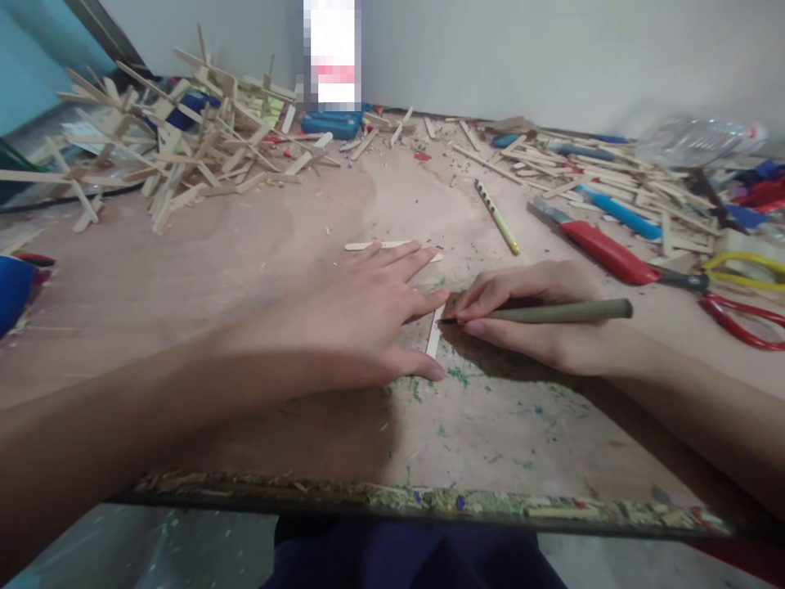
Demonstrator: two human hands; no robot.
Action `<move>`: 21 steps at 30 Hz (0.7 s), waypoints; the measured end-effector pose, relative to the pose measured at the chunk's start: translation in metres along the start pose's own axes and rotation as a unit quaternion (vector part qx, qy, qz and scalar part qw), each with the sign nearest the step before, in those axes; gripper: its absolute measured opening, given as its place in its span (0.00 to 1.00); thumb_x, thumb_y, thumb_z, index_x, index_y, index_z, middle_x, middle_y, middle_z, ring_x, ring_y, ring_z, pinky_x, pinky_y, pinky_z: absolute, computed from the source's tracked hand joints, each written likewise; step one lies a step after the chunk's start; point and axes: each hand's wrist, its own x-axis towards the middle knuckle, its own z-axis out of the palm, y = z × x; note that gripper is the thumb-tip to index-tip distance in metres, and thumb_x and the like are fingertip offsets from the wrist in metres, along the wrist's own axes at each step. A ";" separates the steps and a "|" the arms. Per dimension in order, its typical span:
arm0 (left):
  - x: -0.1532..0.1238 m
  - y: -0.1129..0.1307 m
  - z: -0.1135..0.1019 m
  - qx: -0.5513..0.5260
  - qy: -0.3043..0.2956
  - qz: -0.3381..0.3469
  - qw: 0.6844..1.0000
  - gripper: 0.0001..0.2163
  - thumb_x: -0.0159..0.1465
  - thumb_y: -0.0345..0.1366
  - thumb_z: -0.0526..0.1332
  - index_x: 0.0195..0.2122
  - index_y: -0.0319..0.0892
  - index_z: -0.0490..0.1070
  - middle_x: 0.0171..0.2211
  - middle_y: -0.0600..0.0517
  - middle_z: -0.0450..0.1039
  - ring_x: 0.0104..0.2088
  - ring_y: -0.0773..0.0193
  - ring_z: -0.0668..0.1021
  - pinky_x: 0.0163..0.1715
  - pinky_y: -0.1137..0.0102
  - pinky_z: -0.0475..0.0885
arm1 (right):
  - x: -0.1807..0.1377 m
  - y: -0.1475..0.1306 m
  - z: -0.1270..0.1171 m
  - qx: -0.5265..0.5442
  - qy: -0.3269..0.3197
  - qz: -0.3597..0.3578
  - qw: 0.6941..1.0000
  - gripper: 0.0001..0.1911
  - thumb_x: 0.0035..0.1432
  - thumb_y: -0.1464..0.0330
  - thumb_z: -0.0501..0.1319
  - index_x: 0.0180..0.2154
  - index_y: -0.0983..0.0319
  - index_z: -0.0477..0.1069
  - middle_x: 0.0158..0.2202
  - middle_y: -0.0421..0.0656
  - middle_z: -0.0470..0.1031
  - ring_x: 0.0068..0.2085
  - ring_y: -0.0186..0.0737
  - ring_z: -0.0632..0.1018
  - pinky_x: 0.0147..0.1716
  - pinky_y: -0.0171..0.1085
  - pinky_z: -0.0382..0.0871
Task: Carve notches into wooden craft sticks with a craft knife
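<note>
Two hands, left hand [361,315] and right hand [533,315], pin one stick [434,337]; right grips one pencil [564,312].

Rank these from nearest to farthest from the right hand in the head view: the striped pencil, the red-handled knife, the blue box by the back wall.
From the right hand:
1. The red-handled knife, just beyond the hand, a little to its right.
2. The striped pencil, farther back, slightly left of the hand.
3. The blue box, far back and left, near the wall.
</note>
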 end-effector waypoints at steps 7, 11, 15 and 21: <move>-0.001 0.000 0.001 0.004 0.003 0.003 1.000 0.46 0.73 0.70 0.74 0.85 0.54 0.71 0.93 0.40 0.41 0.92 0.28 0.50 0.89 0.33 0.48 | 0.001 -0.001 0.000 0.004 -0.005 -0.004 1.000 0.07 0.74 0.65 0.76 0.38 0.53 0.89 0.42 0.42 0.93 0.42 0.43 0.91 0.46 0.42 0.85; 0.001 -0.001 0.001 0.009 0.001 0.007 1.000 0.47 0.74 0.72 0.72 0.86 0.53 0.70 0.93 0.39 0.41 0.92 0.29 0.50 0.89 0.33 0.48 | 0.000 -0.004 0.000 -0.004 -0.004 -0.004 1.000 0.07 0.74 0.66 0.76 0.38 0.53 0.89 0.42 0.42 0.93 0.42 0.43 0.91 0.46 0.41 0.85; 0.002 -0.003 0.003 0.004 -0.001 0.005 1.000 0.47 0.73 0.72 0.72 0.86 0.54 0.69 0.93 0.41 0.39 0.92 0.30 0.49 0.90 0.35 0.47 | -0.003 -0.004 -0.001 -0.010 -0.001 -0.007 1.000 0.07 0.73 0.67 0.75 0.38 0.52 0.89 0.42 0.42 0.94 0.44 0.44 0.92 0.48 0.41 0.87; 0.001 -0.002 0.003 0.003 0.000 0.009 1.000 0.47 0.73 0.71 0.73 0.86 0.55 0.68 0.93 0.41 0.40 0.91 0.27 0.51 0.89 0.34 0.49 | -0.001 -0.002 -0.006 -0.005 0.006 0.007 1.000 0.03 0.72 0.66 0.78 0.42 0.53 0.93 0.46 0.43 0.95 0.46 0.43 0.94 0.50 0.39 0.89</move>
